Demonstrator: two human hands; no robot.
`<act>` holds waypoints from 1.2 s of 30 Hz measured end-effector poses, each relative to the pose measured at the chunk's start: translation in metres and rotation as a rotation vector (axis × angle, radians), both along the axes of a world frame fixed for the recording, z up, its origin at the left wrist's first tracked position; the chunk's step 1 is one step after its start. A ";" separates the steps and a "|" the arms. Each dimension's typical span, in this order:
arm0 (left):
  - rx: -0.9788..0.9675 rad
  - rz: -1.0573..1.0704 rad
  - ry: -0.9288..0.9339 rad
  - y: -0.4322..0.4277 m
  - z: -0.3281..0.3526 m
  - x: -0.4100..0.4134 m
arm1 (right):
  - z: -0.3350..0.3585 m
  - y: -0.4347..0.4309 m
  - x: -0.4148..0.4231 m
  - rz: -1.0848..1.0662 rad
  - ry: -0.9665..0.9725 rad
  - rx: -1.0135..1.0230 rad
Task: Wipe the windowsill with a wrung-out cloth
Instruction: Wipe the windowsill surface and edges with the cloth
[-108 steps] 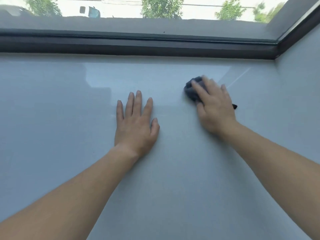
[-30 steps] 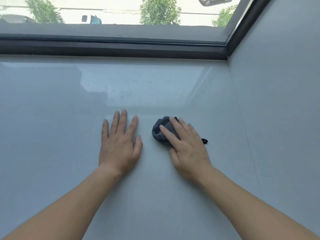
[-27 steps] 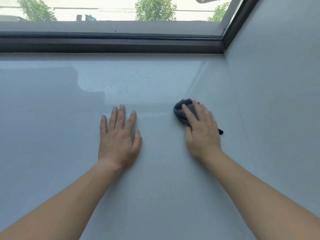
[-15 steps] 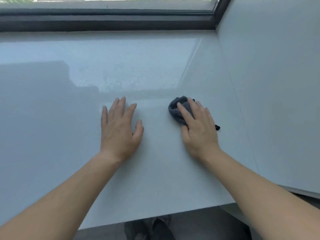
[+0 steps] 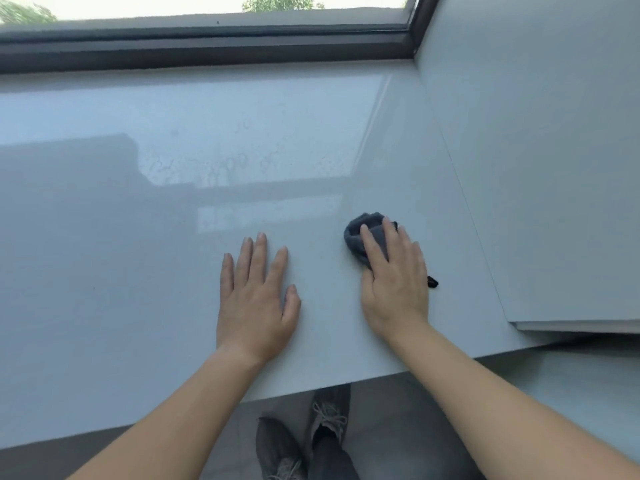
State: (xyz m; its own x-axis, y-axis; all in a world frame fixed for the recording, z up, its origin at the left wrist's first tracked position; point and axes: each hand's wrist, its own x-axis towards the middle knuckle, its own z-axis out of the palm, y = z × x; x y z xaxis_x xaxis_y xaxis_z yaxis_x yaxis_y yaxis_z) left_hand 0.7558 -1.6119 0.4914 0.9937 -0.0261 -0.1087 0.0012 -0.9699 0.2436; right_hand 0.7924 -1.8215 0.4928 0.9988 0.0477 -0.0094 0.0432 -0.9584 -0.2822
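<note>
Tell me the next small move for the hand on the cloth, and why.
Probably slide the right hand with the cloth away from the body, toward the smeary patch nearer the window frame. Streaks and dried marks show there on the windowsill, while the left hand lies flat, bracing.

A dark window frame [image 5: 207,46] runs across the top, with daylight and green treetops [image 5: 277,1] beyond its glass, a pale grey wall [image 5: 536,150] meeting the frame's right end, and grey floor [image 5: 398,427] far below the frame.
</note>
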 end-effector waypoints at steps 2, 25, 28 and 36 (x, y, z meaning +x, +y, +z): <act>-0.007 0.005 -0.001 0.001 0.001 0.000 | 0.001 0.014 -0.028 0.144 -0.001 -0.002; -0.086 0.031 -0.019 0.000 0.000 -0.004 | 0.001 -0.037 -0.090 -0.048 0.005 -0.024; -0.082 0.058 -0.017 -0.007 0.003 -0.001 | 0.002 -0.045 -0.116 0.268 0.049 -0.009; -0.087 -0.005 -0.033 -0.033 0.005 0.028 | 0.000 -0.091 -0.072 -0.099 0.011 -0.065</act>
State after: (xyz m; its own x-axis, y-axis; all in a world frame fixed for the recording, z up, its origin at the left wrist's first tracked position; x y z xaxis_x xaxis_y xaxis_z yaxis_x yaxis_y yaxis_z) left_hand 0.7836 -1.6452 0.4967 0.9966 -0.0387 -0.0733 -0.0126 -0.9450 0.3269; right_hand 0.7204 -1.9129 0.4932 0.9984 -0.0527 -0.0204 -0.0559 -0.9741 -0.2191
